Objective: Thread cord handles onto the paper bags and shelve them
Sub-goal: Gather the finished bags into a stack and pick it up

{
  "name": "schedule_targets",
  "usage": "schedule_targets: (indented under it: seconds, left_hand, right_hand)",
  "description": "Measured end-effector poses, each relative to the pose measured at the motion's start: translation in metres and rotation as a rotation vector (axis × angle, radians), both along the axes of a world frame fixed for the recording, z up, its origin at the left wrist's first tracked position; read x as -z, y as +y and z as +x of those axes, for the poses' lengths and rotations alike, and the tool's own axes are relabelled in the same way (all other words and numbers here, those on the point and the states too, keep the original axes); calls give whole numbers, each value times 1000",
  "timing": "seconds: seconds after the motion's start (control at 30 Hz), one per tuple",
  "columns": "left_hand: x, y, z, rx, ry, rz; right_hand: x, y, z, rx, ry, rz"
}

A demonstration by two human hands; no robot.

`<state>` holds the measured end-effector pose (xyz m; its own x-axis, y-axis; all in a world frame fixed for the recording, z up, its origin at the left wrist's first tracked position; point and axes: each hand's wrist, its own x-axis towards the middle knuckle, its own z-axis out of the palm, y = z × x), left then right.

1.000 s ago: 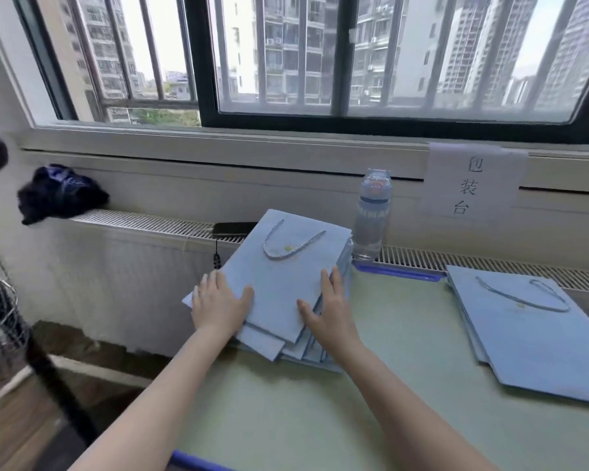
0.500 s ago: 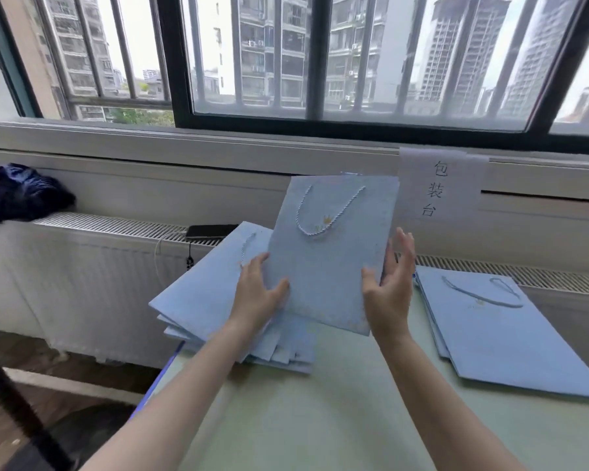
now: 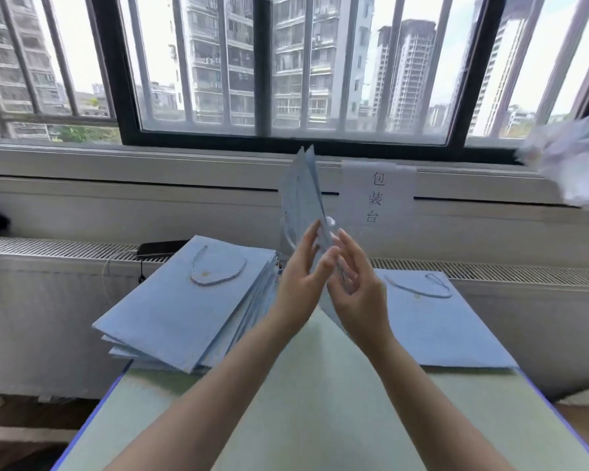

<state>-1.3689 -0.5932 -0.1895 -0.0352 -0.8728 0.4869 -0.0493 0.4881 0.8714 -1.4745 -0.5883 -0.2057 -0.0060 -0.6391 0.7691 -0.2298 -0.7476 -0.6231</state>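
A light blue paper bag [image 3: 301, 198] stands upright and edge-on at the middle of the view, held up off the table between both hands, with its top edge reaching toward twelve o'clock in front of the window [image 3: 286, 69]. The left hand [image 3: 300, 277] pinches the bag's lower part, its fingers along the left face and its thumb against the near edge. The right hand [image 3: 357, 290] lies on the other face with fingers spread and nearly straight; motion blur hides whether it truly grips, so I cannot tell. A white cord end shows just above the fingertips.

On the green table [image 3: 320, 413], at nine o'clock from the hands, lies a fanned stack of bags [image 3: 184, 321] — the top one carries a twisted cord handle [image 3: 218, 273]. At three o'clock a flat second pile [image 3: 456, 328] also shows a cord on top. A black phone [image 3: 160, 248] rests on the radiator grille [image 3: 55, 248] at ten o'clock, just behind the stack. A paper sign [image 3: 376, 195] with three characters hangs on the wall at one o'clock — just beside the raised bag.
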Motion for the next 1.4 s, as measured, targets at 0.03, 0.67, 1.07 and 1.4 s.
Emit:
schedule_targets:
  seconds: [0.03,0.67,1.07,1.4]
  left_hand:
    - [-3,2,1,0,64,14]
    - [43,-15,85,-248,410,249]
    - [48,-11,77,-286,348,180]
    - [49,-10,67,-292,360,152]
  right_hand:
    - [1,1,0,-56,34,27]
    - [69,-29,-18,269,409,83]
    - [53,-44,9,366,459,-358]
    - [81,-26,-12,235,597,-62]
